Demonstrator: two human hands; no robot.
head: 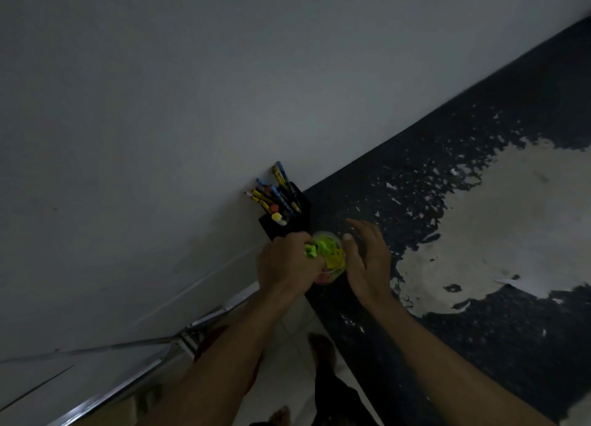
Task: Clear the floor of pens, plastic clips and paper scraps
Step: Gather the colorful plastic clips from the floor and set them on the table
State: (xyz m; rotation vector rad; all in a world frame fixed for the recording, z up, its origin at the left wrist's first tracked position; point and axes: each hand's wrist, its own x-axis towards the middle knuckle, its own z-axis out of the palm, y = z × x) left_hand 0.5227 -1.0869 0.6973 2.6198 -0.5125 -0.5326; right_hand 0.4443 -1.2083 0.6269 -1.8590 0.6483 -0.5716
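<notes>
While the left hand (286, 259) pinches a light, stiff green plastic clip (310, 250) over the small clear cup of clips (329, 258) on the worn black table (447, 202), the right hand (364, 259) hovers open beside the cup; pinch the slippery clip by its edges.

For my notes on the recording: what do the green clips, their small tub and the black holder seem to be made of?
Green clips: likely plastic, bright neon colour, moulded shapes. Tub: seemingly clear plastic, contents show through. Black holder: matte, possibly plastic; too dark to tell.
</notes>
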